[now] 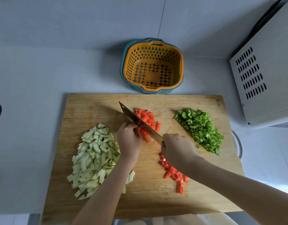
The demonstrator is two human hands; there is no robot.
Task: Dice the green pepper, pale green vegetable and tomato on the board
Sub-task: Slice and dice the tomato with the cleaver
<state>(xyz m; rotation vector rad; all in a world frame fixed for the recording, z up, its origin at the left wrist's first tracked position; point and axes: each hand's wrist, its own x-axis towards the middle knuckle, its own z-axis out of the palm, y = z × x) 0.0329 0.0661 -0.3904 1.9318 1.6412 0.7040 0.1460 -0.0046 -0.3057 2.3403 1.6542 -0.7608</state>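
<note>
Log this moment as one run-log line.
stage: dicing tomato | right hand: grips knife | left hand: holds tomato at blade | green pepper: diced | pale green vegetable: cut

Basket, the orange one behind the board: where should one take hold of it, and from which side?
The basket sits upright, nested in a blue bowl that covers its outer walls. So grip the slotted handle lip on its far rim, probably with the near lip too, coming from above.
</note>
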